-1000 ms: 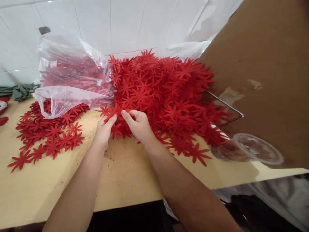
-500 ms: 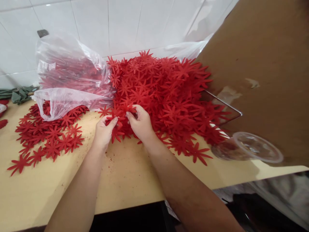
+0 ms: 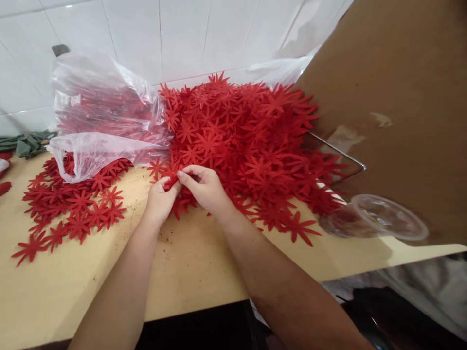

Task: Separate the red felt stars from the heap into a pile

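Note:
My left hand is closed, its thumb and fingers pinching a red fabric flower. Close against it, my right hand grips the same flower between thumb and fingertips; the fingers hide part of it. Behind both hands rises a large heap of red fabric flowers with narrow, pointed petals. To the left, a smaller pile of similar flowers is spread over the table, some lying singly.
A clear plastic bag of red pieces stands at the back left, beside dark green fabric. A brown board, a bent metal rod and a clear plastic tub are at right. The pale table has small crumbs.
My right hand has moved left and slightly down, and its fingertips now meet my left hand's at the flower. My left hand has shifted slightly right.

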Motion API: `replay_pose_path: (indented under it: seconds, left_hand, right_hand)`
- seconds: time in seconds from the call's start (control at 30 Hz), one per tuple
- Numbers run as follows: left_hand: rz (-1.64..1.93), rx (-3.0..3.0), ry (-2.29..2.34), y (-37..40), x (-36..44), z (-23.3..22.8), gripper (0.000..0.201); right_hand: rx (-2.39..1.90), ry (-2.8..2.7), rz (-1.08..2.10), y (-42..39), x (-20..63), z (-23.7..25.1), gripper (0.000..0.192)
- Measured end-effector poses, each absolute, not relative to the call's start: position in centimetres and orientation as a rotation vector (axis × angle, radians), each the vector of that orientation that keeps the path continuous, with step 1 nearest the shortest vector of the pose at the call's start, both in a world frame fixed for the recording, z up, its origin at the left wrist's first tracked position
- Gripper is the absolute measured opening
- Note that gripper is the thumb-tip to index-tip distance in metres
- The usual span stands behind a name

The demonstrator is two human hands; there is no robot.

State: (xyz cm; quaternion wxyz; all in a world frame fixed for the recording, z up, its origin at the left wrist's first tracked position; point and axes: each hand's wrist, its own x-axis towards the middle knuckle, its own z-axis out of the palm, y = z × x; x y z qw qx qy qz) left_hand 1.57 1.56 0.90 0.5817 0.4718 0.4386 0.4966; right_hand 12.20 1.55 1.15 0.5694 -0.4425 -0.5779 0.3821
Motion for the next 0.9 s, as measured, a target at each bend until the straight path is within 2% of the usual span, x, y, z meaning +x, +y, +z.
replay_pose_path:
  seconds: [0.2,0.33,0.4,0.47,0.6,0.67,0.73,0.9]
  left_hand:
    - [1.147,0.999,0.968,1.1,1.4,1.7,0.025]
    - [1.191,0.903,0.959,1.2,1.2,1.8,0.022]
    - [1.218,0.876,0.968,1.3,1.2,1.6,0.021]
    - [1.214,0.868,0.956,1.4,1.2,1.5,0.022]
    - [1.210,0.903,0.931,1.5,1.3,1.1,0.025]
    - [1.192,0.920,0.915,1.4,1.3,1.2,0.025]
    - [1.139,0.910,0.865,1.2,1.3,1.4,0.025]
    - [1.072,0.783,0.756,0.9,1.0,2.4,0.028]
  right_hand:
    - [-1.142,-1.049,0.626,3.0,14.2,0.6,0.016]
    - [-1.234,-1.113,0.243,2.9,14.8,0.5,0.033]
    - [-1.258,-1.203,0.109,2.4,14.4,0.9,0.034]
    - [-1.205,-1.322,0.168,1.7,13.6,1.2,0.028]
    - [-1.050,-1.453,0.637,1.2,12.1,1.3,0.022]
    - [-1.051,-1.398,0.768,1.4,11.9,1.2,0.017]
    - [-1.081,-1.284,0.769,1.8,12.2,1.0,0.013]
    - [-1.155,-1.091,0.538,3.0,13.6,0.3,0.004]
